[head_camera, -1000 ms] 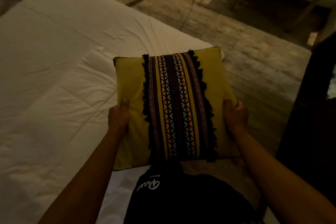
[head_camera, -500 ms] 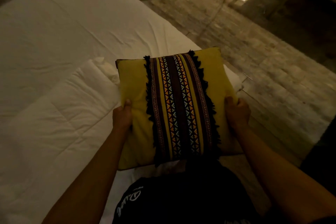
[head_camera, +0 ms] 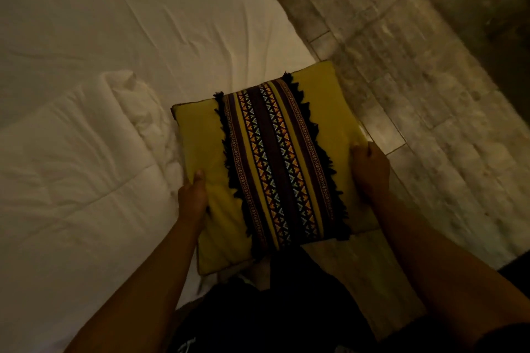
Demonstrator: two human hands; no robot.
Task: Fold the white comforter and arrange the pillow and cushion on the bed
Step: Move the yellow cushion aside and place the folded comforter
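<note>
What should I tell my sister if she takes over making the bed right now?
Left hand grips the yellow cushion's left edge; right hand grips its right edge.
The cushion is held over the bed's edge, its right part above the floor.
Done: the white comforter lies folded on the bed, left of the cushion.
Left: set the cushion down on the bed and arrange the pillow, which is not in view.
</note>
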